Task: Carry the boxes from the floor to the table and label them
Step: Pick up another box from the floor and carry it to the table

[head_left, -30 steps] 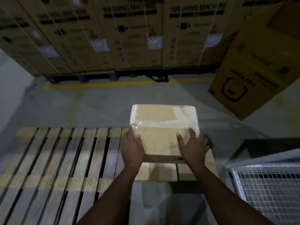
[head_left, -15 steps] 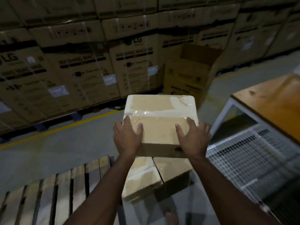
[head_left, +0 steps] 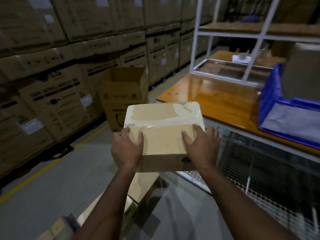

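Observation:
A taped cardboard box (head_left: 162, 125) hangs in the air in front of me. My left hand (head_left: 127, 148) grips its left near corner and my right hand (head_left: 201, 147) grips its right near corner, fingers spread on top. The box is just short of the near left edge of the orange wooden table (head_left: 207, 96), at about its height. More cardboard boxes (head_left: 143, 186) lie low on the floor pallet under my arms.
A blue bin (head_left: 284, 116) sits on the table's right part. A white metal shelf frame (head_left: 225, 35) stands at the table's far end. A wire mesh shelf (head_left: 259, 181) runs beneath the table. An open carton (head_left: 123, 94) and stacked washing-machine cartons (head_left: 52, 94) line the left.
Both hands have lifted the box off the pallet and carried it rightward. The view has swung from the pallet to the table, which is now close in front.

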